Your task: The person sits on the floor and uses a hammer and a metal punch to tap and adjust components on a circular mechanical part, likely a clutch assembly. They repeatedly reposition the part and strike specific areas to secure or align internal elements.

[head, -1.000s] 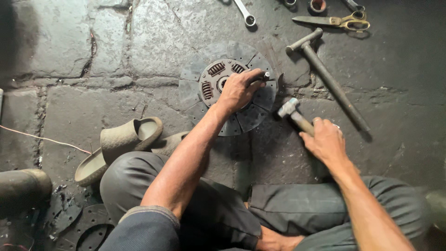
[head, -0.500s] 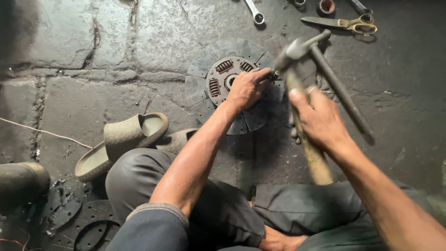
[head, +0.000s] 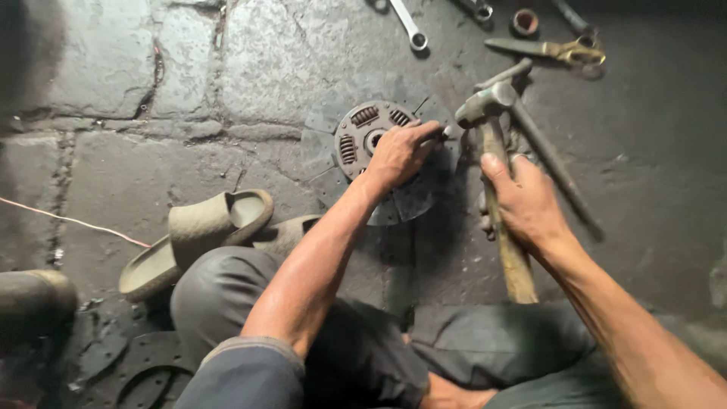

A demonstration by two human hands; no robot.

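We sit on the cracked stone floor (head: 98, 159) with the clutch disc (head: 371, 155) lying flat near its middle, just ahead of our knees, its spring hub facing up and the friction ring dark around it. To strike well here, we judge the disc should stay pressed flat so it cannot bounce or turn. Our left hand (head: 401, 151) rests on the hub's right side, fingers curled together and seemingly pinching a small punch or pin against the disc's right edge; that piece is mostly hidden, so we cannot tell exactly what it is. Our right hand (head: 526, 201) is wrapped tight round the wooden handle of the hammer (head: 492, 159), whose steel head hovers just beside the left fingertips. We would keep the blow short and square, and the left fingers low and clear of the head. A second, longer hammer (head: 549, 155) lies just behind, touching or nearly so. Shears (head: 549, 49) and a wrench (head: 407, 26) lie well apart toward the floor's far edge, a sandal (head: 197, 238) at our left knee.
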